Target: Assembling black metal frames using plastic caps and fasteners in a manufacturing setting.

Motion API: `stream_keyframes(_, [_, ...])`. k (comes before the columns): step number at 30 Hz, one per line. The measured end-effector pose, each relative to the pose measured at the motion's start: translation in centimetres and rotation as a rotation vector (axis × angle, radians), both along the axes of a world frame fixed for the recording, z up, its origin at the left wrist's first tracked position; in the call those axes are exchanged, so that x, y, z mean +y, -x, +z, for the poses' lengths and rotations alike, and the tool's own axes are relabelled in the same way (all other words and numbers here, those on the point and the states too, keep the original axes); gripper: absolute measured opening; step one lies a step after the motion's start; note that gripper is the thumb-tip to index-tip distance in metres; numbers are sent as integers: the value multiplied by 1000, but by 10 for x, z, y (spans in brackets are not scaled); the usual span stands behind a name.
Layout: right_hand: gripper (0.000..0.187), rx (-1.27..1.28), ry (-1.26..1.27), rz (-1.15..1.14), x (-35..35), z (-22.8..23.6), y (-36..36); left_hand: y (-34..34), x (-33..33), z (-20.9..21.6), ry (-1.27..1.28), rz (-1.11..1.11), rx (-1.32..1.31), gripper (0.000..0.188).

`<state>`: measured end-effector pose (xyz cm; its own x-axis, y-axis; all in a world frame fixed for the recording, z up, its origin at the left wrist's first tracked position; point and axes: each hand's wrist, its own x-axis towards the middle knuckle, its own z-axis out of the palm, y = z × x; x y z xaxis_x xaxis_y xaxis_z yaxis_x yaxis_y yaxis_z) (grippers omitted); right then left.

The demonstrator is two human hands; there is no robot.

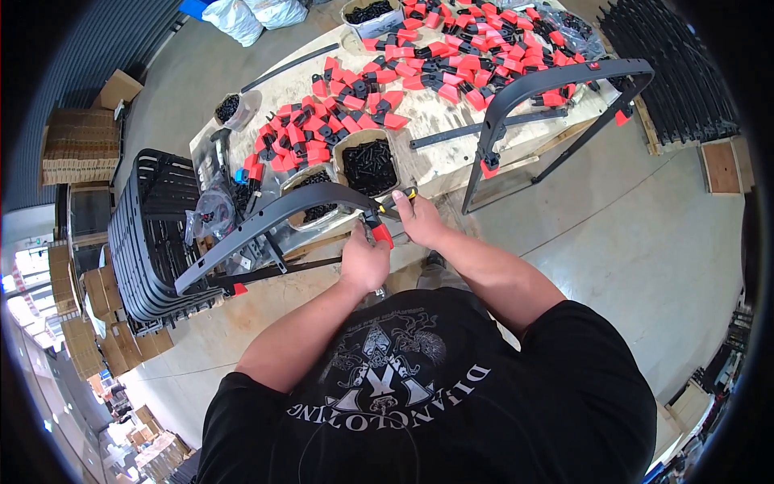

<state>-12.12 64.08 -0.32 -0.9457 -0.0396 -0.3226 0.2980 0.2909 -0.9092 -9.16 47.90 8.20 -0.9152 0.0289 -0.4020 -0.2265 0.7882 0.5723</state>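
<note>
In front of me a black curved metal frame [270,216] reaches from the lower left up to its bend, tilted over the table edge. My left hand [367,262] is closed at the frame's near end, around a black bracket with a red plastic cap [380,232]. A bit of shiny metal shows below that hand, too small to name. My right hand [418,219] grips a tool with a yellow and black handle [395,204]. Its tip lies against the frame's end; the kind of tip is hidden.
A wooden table [435,161] bears heaps of red-capped black brackets [347,113] and tubs of black bolts [369,165]. Another black frame [556,79] leans on its right side. Stacked black frames [153,250] stand left, black bars [669,73] far right, cartons [81,133] far left.
</note>
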Motion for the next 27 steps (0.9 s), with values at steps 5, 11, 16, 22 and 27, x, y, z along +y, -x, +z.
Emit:
stream_keyframes(5, [61,35,-46,-51,1,-1,-2,-10,26,20,57,23,-15,82])
stream_keyframes(11, [54,-860,505,-101,-28,36,6,-55,-25,-126,269,-128,-281,70])
stream_keyframes(16, [51,-453,208,-212,14,37,19,-43,-15,-103,54,-7,-24,70])
stream_keyframes(22, [51,-312,331,-447,11,12,9,-7,-26,-101,-18,-12,54,66])
stream_keyframes(27, [53,-273,357,-402,7,9,-19,-9,-16,-44,-435,244,-349,60])
